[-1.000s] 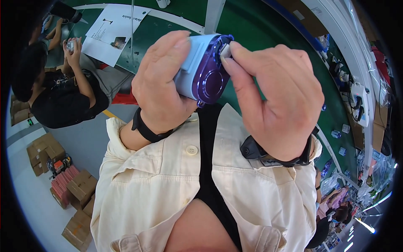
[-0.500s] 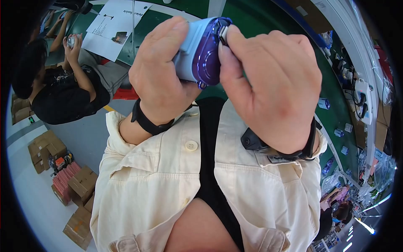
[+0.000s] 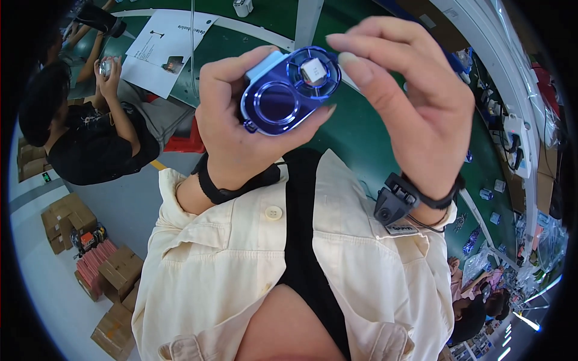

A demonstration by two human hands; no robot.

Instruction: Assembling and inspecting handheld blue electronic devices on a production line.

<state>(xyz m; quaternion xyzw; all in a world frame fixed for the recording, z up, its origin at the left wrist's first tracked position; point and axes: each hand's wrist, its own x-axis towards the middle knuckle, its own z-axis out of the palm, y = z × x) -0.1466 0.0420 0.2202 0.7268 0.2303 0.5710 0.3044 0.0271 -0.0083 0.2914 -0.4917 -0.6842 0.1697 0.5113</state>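
Observation:
My left hand (image 3: 224, 123) is wrapped round a small light-blue device with a glossy purple-blue face (image 3: 275, 103). That face is turned up toward me and shows a dark round disc beside a spoked ring. A white square piece (image 3: 313, 71) sits in the middle of the ring. Just right of the ring, my right hand (image 3: 415, 90) is open, thumb and forefinger apart with nothing visible between them. Its fingertips are close to the ring's edge; I cannot tell whether they touch it.
Below the hands spreads a green tabletop (image 3: 368, 139). A printed sheet (image 3: 162, 57) lies at the far left, near a seated person in black (image 3: 96, 147). On the right are a white power strip (image 3: 516, 141) and small blue pieces (image 3: 486, 194). Cardboard boxes (image 3: 120, 266) stand lower left.
The device has tilted, bringing its face into view, and moved slightly down and left. My right hand has come off its edge, opening from a pinch on a small piece at the ring.

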